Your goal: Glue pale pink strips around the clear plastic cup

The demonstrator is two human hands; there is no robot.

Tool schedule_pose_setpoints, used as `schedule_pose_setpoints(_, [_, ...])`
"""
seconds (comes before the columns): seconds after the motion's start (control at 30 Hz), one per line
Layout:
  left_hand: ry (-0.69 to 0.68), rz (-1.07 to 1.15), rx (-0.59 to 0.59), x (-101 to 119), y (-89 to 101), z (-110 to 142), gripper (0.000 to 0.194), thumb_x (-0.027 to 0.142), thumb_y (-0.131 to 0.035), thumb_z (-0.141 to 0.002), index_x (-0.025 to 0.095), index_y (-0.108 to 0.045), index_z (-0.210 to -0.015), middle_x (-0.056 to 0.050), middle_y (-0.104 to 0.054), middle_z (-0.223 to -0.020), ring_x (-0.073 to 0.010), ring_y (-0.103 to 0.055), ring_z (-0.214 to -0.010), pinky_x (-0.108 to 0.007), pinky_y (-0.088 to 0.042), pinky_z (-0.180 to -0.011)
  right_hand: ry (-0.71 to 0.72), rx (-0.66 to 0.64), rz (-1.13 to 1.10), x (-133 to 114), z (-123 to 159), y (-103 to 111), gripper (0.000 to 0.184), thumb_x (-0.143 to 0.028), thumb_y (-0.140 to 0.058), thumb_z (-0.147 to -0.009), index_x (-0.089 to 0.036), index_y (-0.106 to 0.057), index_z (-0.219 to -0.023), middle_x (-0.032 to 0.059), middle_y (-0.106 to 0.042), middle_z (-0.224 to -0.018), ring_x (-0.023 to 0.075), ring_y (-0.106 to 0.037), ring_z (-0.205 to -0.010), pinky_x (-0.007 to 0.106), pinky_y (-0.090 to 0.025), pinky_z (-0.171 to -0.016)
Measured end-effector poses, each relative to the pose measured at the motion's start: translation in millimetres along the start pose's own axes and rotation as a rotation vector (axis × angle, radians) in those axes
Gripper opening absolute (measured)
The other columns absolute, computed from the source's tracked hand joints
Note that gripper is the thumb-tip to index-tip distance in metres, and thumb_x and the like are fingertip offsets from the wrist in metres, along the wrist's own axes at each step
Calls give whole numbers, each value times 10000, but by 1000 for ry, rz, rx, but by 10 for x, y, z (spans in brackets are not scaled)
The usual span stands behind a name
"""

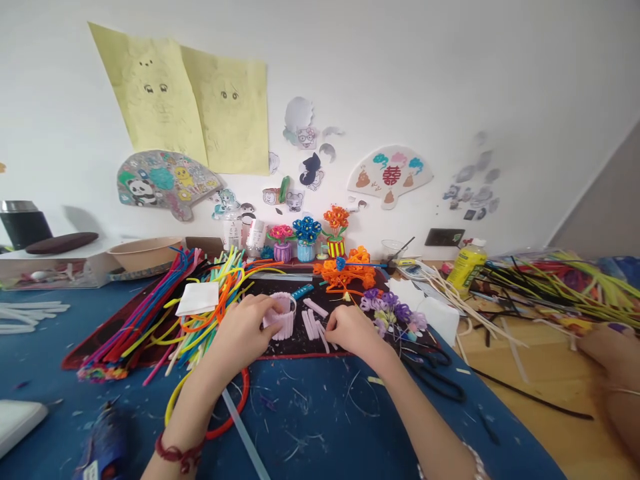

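Observation:
My left hand [246, 328] is closed around the side of a small pale lilac pot [285, 321] covered in upright pipe cleaner pieces, standing on the dark mat. A clear rim shows at the pot's top right. Just to its right lie several short lilac pipe cleaner pieces [311, 325]. The fingertips of my right hand [354, 331] pinch together at the right end of this group, on one of the pieces; the fingertips partly hide it. Purple pipe cleaner flowers [387, 308] lie beyond my right hand.
Bundled colourful pipe cleaners [145, 313] lie left, orange flowers [350, 267] behind. Small finished flower pots [306, 251] line the wall. A blue glue gun [105, 440] is at front left. A yellow bottle [467, 265] stands right, near another person's hand [607, 353].

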State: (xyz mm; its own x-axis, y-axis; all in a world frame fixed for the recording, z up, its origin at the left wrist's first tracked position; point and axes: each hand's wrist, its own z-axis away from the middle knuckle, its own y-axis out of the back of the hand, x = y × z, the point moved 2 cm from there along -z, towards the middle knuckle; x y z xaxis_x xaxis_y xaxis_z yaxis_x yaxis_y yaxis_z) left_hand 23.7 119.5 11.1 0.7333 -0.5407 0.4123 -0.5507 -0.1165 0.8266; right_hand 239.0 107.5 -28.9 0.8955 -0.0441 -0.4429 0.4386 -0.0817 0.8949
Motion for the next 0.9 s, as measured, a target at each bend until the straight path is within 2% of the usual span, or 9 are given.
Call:
schedule_pose_setpoints(0.1, [-13, 33, 85, 119, 48, -14, 160, 306, -555, -833, 215, -671, -894, -84, -696, -1001, -287, -594, -989, -407, -397, -892, -18, -30, -54, 14, -13, 12, 86, -104, -704, -615, -180, -733, -585, 68, -704, -622, 204, -656, -633, 249, -336, -516])
schedule_pose_setpoints(0.2, [-3, 117, 130, 233, 20, -17, 212, 347, -491, -882, 205, -648, -884, -73, -688, -943, -252, -591, -917, -368, -411, -828, 34, -38, -173, 0, -17, 68, 89, -114, -669, -648, -164, -708, -585, 49, -667, -576, 179, -607, -580, 247, -336, -513])
schedule_pose_setpoints(0.33, [24, 300, 60, 328, -84, -6, 271, 386, -529, -865, 181, -640, -1003, -11, -650, -722, -161, -559, -622, -268, -404, -595, 240, -78, -434, -126, 40, 173, 83, -181, -622, -747, -166, -700, -725, -12, -610, -601, 123, -540, -569, 220, -369, -527])
schedule_pose_setpoints(0.4, [28, 394, 24, 350, -111, -4, 313, 405, -563, -844, 165, -643, -1027, 7, -625, -675, -142, -532, -582, -243, -383, -547, 331, -98, -561, -203, 87, 210, 100, -244, -619, -784, -166, -682, -783, -16, -604, -661, 115, -541, -603, 213, -402, -556])
schedule_pose_setpoints(0.57, [35, 575, -23, 332, -89, -6, 286, 426, -594, -825, 153, -661, -775, 14, -565, -626, -111, -460, -569, -219, -342, -526, 411, -157, -771, -285, 153, 232, 228, -386, -618, -831, -159, -636, -851, -5, -604, -705, 112, -552, -590, 235, -457, -578])
schedule_pose_setpoints(0.7, [78, 713, -24, 297, -63, -3, 298, 443, -603, -824, 149, -636, -788, 0, -590, -647, -110, -483, -568, -212, -368, -518, 430, -234, -883, -268, 145, 230, 341, -472, -663, -824, -137, -695, -877, -8, -572, -668, 94, -491, -514, 231, -397, -507])
schedule_pose_setpoints(0.83, [107, 841, -25, 300, -71, -5, 290, 441, -614, -825, 157, -611, -884, -22, -649, -718, -113, -532, -579, -217, -435, -536, 542, -124, -826, -269, 145, 277, 357, -472, -670, -837, -131, -742, -759, -8, -502, -694, 92, -433, -591, 231, -336, -531])
schedule_pose_setpoints(0.9, [112, 880, -24, 310, -74, -5, 282, 432, -631, -820, 160, -605, -889, -14, -644, -701, -107, -531, -569, -211, -438, -531, 550, -145, -808, -275, 153, 278, 391, -476, -655, -852, -127, -723, -690, -24, -456, -632, 85, -400, -565, 232, -301, -511])
